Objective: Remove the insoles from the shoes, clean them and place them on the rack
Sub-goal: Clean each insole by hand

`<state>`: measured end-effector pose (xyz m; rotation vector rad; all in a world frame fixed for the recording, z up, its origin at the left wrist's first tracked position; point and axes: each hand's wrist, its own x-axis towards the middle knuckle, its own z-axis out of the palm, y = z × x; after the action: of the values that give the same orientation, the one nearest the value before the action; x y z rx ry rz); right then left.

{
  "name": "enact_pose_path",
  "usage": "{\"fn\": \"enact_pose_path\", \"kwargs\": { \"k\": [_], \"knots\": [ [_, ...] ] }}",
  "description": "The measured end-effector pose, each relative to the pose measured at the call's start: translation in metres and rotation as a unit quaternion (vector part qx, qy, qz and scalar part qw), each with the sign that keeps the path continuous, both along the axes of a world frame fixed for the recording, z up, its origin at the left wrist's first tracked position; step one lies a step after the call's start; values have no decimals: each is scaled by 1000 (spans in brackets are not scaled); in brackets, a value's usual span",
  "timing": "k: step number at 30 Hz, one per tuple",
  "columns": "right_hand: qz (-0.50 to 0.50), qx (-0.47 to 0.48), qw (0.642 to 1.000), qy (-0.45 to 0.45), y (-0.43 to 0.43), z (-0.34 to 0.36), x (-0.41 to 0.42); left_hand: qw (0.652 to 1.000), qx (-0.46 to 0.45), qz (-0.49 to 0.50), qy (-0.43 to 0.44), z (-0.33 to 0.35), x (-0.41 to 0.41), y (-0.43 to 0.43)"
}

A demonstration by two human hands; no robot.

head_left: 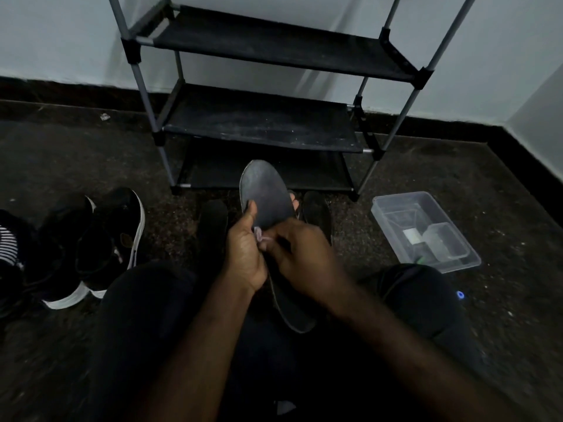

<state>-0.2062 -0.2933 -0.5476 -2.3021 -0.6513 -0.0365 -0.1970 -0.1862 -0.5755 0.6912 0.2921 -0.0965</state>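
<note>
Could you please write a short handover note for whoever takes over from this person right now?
Left hand grips the insole, toe end up. Right hand pinches a small pale cloth against its middle.
Black shoes stand on the floor at left; clear tub at right; rack ahead, no insole seen on its shelves.
Done: this insole is out of its shoe. Two dark shapes on the floor by the rack may be further insoles; too dark to tell.
Left: finish wiping, place insoles on the rack.

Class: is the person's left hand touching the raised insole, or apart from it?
Touching. The head view shows the left hand gripping the insole, thumb pressed on its face, fingertips curled round its far edge.
</note>
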Motion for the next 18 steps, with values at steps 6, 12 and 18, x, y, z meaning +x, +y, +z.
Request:
{"fn": "enact_pose_path", "kwargs": {
  "k": [6,12,18],
  "knots": [
    [-173,-50,982,-59,-13,1,42,999,-34,-4,-1,4,-2,-2],
    [-27,-5,1000,14,2,-9,-3,999,-41,19,14,-2,4,6],
    [-133,306,903,271,-18,11,15,999,-49,-11,-20,4,0,10]
  ]
}}
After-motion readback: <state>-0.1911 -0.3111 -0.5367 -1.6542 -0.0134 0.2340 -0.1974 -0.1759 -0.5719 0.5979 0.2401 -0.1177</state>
